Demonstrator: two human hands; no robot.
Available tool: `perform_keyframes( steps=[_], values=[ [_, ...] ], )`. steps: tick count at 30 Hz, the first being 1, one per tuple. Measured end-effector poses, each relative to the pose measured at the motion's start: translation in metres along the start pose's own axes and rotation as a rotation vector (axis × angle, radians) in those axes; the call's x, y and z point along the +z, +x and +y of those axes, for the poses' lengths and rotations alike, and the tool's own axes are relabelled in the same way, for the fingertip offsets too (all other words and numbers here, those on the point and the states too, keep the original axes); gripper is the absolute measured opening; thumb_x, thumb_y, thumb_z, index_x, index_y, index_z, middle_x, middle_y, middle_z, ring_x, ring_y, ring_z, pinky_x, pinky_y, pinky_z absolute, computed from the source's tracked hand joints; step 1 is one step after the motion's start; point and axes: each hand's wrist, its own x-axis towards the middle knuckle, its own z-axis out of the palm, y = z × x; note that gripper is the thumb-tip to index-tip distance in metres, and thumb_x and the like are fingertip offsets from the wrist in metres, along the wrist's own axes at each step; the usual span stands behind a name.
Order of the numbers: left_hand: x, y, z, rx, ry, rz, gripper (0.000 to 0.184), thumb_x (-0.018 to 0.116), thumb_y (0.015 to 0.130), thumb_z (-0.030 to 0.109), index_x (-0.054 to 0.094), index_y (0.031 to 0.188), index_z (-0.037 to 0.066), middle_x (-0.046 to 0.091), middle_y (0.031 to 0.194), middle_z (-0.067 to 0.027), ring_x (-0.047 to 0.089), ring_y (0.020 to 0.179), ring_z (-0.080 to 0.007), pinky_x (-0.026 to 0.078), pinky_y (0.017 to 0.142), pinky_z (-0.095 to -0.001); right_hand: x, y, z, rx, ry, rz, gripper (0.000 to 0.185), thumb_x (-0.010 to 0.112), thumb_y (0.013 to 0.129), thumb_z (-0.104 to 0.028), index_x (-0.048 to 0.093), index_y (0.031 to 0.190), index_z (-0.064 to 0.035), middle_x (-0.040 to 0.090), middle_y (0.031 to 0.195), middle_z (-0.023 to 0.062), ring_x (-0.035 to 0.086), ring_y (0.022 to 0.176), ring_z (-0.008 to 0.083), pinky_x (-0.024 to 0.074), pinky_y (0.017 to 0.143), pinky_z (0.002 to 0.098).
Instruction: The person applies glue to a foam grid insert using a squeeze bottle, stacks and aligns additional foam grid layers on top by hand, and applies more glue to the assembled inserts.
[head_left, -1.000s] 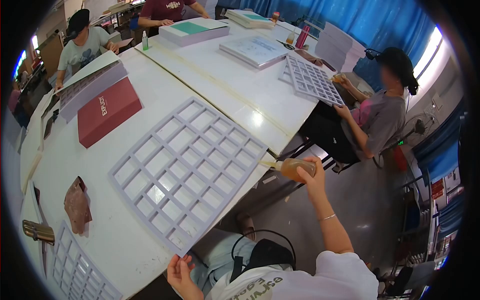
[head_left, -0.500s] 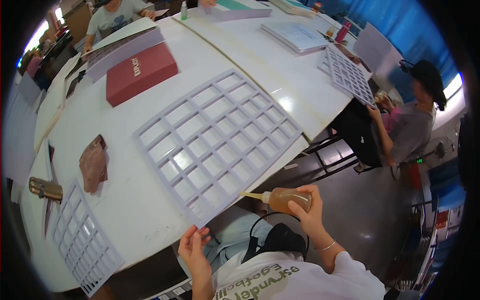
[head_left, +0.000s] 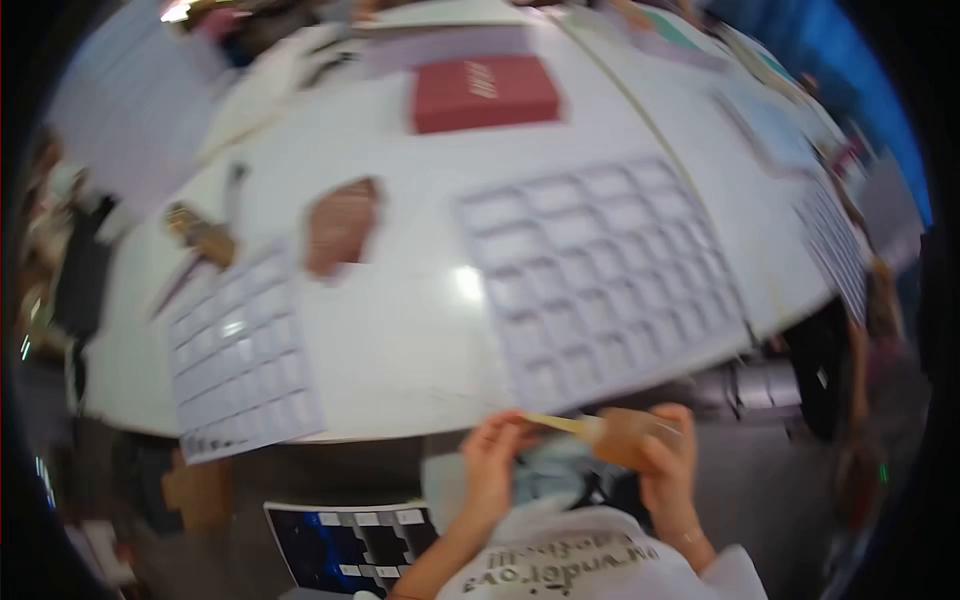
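Note:
My right hand point(head_left: 668, 455) is closed around a squeeze bottle point(head_left: 622, 438) of amber liquid, tipped sideways with its long yellow nozzle point(head_left: 555, 423) pointing left. At the nozzle's tip is my left hand point(head_left: 493, 455), fingers curled together; blur hides whether they pinch the tip. Just beyond both hands, a pale grey grid frame point(head_left: 585, 273) with many rectangular openings lies flat by the table's near edge. A second, smaller-looking grid frame point(head_left: 243, 352) rests to the left, its near corner overhanging the edge.
On the white table point(head_left: 410, 330) are a crumpled brown piece point(head_left: 342, 228), a metallic flask point(head_left: 203, 237) and a red box point(head_left: 485, 95). Another grid point(head_left: 835, 245) is at the far right beside a person. A dark printed panel point(head_left: 345, 548) stands below the table edge.
My view has swung left, blurring the picture. My left hand has left the large grid's near corner and come to the nozzle tip. My right hand still holds the bottle.

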Motion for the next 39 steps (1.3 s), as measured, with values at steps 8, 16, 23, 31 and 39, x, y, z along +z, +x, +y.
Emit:
perform_keyframes(
  steps=[8,16,23,31,39],
  values=[
    [-0.006,0.042,-0.011,-0.037,-0.644,-0.333,0.038,0.050,0.100,0.019,0.044,0.133,0.001,0.053,0.130,-0.0123,0.052,0.119,-0.0204,0.042,0.104,-0.0367,0.013,0.080,-0.026,-0.169,0.101,-0.072,0.050,0.064,0.085,-0.025,0.042,0.127,-0.0076,0.060,0.115,0.0204,0.063,0.089,0.0293,0.0546,0.063,0.0353],
    [-0.027,0.032,0.016,0.231,-0.681,-0.227,0.037,0.057,0.095,0.015,0.053,0.129,0.003,0.065,0.113,-0.0108,0.064,0.099,-0.0258,0.051,0.088,-0.0389,0.041,0.077,-0.060,-0.097,0.068,-0.214,0.043,0.058,0.091,-0.027,0.047,0.128,-0.0072,0.059,0.121,0.0156,0.060,0.102,0.0260,0.0513,0.075,0.0328],
    [-0.069,0.055,0.049,0.139,-0.617,-0.123,0.041,0.048,0.101,0.018,0.043,0.137,-0.001,0.053,0.128,-0.0124,0.052,0.116,-0.0217,0.042,0.104,-0.0385,0.037,0.069,-0.070,-0.084,0.086,-0.290,0.039,0.055,0.095,-0.027,0.052,0.128,-0.0074,0.060,0.124,0.0110,0.059,0.110,0.0226,0.0491,0.082,0.0306],
    [-0.056,0.095,0.073,-0.003,-0.578,-0.071,0.037,0.048,0.101,0.018,0.048,0.134,0.000,0.055,0.120,-0.0124,0.054,0.110,-0.0217,0.046,0.099,-0.0383,0.048,0.099,-0.067,-0.067,0.119,-0.263,0.036,0.059,0.093,-0.025,0.054,0.125,-0.0090,0.061,0.121,0.0089,0.060,0.107,0.0210,0.0500,0.078,0.0304],
    [-0.083,0.108,0.102,-0.054,-0.579,0.041,0.036,0.048,0.100,0.016,0.050,0.131,-0.002,0.055,0.119,-0.0159,0.054,0.113,-0.0251,0.045,0.101,-0.0416,0.054,0.115,-0.066,-0.044,0.135,-0.223,0.036,0.060,0.093,-0.024,0.054,0.125,-0.0094,0.062,0.120,0.0088,0.060,0.106,0.0213,0.0504,0.077,0.0311]
  ],
)
